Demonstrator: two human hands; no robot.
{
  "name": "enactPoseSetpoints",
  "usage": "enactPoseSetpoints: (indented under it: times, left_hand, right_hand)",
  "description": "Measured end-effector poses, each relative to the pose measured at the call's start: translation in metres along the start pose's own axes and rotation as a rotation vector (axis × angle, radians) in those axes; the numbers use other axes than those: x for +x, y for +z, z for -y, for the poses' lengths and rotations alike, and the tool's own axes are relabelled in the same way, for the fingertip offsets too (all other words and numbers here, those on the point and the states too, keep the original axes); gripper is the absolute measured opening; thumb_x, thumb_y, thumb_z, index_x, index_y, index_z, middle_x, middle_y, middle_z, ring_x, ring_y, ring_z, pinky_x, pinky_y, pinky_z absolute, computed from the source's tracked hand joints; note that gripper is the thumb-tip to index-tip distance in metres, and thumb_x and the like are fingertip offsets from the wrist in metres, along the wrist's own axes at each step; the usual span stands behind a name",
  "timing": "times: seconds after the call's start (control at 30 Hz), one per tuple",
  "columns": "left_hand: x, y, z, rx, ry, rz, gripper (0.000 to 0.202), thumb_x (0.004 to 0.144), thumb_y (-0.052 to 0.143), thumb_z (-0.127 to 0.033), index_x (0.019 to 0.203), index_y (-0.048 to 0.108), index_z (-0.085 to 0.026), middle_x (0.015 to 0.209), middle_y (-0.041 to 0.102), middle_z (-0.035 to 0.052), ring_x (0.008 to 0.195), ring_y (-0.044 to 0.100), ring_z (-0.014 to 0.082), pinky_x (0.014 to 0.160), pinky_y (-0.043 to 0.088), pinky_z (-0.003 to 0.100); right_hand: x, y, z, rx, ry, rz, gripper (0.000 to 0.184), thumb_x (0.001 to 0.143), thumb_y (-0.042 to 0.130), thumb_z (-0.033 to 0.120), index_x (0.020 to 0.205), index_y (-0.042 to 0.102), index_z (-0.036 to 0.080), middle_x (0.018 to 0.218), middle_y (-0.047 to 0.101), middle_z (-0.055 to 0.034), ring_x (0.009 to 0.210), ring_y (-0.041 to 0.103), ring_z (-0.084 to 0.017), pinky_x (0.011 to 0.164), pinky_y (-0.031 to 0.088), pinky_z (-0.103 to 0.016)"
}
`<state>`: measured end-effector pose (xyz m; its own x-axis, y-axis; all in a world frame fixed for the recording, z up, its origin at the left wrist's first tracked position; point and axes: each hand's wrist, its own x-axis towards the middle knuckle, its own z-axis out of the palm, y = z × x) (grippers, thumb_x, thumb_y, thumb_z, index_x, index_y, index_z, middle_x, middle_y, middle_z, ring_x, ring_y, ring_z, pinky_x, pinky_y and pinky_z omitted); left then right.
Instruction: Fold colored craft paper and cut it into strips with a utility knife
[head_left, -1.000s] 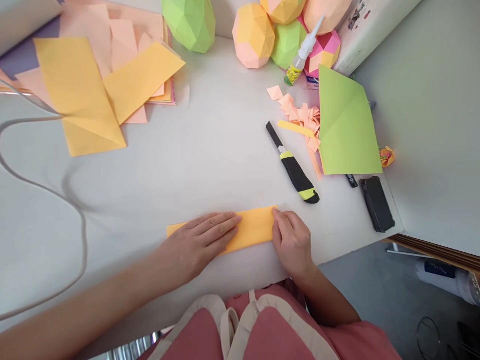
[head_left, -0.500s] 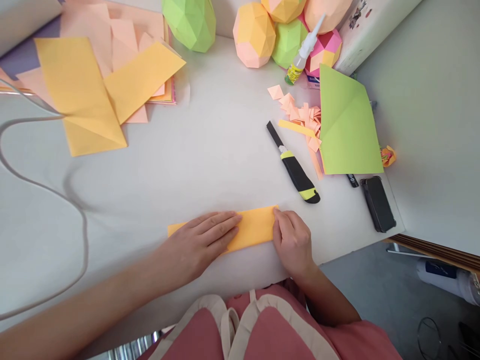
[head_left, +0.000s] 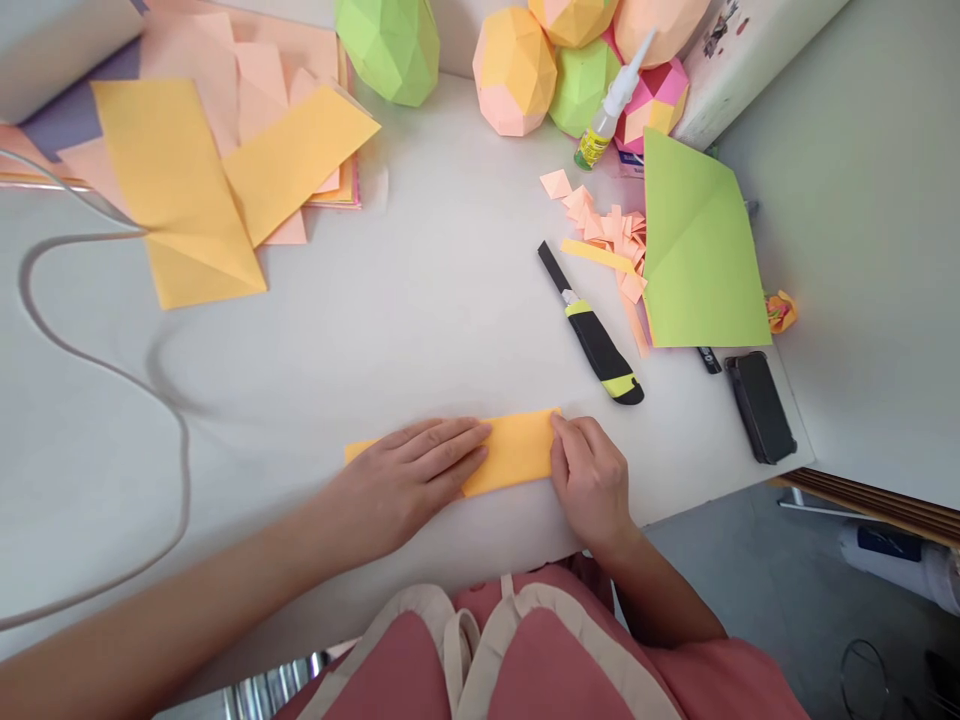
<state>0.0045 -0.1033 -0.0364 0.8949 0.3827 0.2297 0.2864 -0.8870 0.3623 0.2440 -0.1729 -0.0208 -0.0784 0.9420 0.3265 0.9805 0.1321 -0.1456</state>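
Note:
A folded strip of yellow-orange paper [head_left: 521, 450] lies on the white table near its front edge. My left hand [head_left: 412, 475] rests flat across the strip's left half, fingers stretched out and pointing right. At the strip's right end, my right hand [head_left: 591, 475] is closed, its thumb and forefinger pinching the paper's edge. The left end of the strip shows only as a small corner beyond my left hand. A black and yellow-green utility knife [head_left: 600, 345] lies just beyond my right hand.
Yellow and peach papers [head_left: 180, 190] are piled at back left, beside a white cable [head_left: 185, 460]. Faceted paper balls [head_left: 514, 75] and a glue bottle [head_left: 604, 125] stand at the back. To the right are paper scraps [head_left: 611, 220], a green sheet [head_left: 701, 250] and a phone [head_left: 760, 408].
My left hand has slid slightly right along the paper strip. The right hand keeps its pinch at the strip's end. The whole view has shifted a little.

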Motion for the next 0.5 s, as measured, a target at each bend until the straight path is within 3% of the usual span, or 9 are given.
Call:
enactPoseSetpoints:
  times: [0.17,0.27,0.37,0.5]
  left_hand:
    - [0.002,-0.002,0.0,0.01,0.02,0.002,0.037,0.098,0.039,-0.014,0.132,0.054,-0.018,0.147,0.047,0.0071,0.134,0.043,0.022,0.112,0.037,0.04]
    - [0.002,-0.001,0.0,0.009,0.022,-0.004,0.037,0.099,0.04,-0.016,0.133,0.052,-0.016,0.146,0.047,0.0073,0.135,0.043,0.0222,0.112,0.036,0.039]
    - [0.003,0.0,-0.001,0.01,-0.004,-0.019,0.039,0.099,0.041,-0.021,0.137,0.048,-0.014,0.145,0.049,0.0085,0.133,0.044,0.022,0.112,0.036,0.038]
    - [0.005,0.001,-0.001,0.029,-0.004,-0.034,0.041,0.099,0.043,-0.025,0.138,0.047,-0.012,0.142,0.052,0.0105,0.131,0.046,0.0216,0.111,0.037,0.037]
  right_hand:
    - [0.003,-0.002,0.003,-0.035,0.038,-0.032,0.021,0.092,0.046,0.009,0.103,0.064,0.013,0.082,0.061,-0.007,0.076,0.057,-0.015,0.062,0.047,-0.026]
    - [0.006,-0.003,0.018,-0.071,0.015,-0.046,0.02,0.091,0.051,0.016,0.107,0.063,0.011,0.104,0.062,-0.0154,0.105,0.055,-0.026,0.084,0.051,-0.04]
    - [0.005,0.0,0.042,-0.077,-0.056,-0.003,0.035,0.09,0.054,0.028,0.118,0.058,0.008,0.128,0.053,-0.0218,0.133,0.035,-0.038,0.101,0.04,-0.057]
    - [0.001,0.006,0.065,-0.078,-0.09,0.095,0.044,0.092,0.049,0.028,0.13,0.051,0.006,0.142,0.044,-0.0218,0.144,0.014,-0.039,0.111,0.025,-0.063]
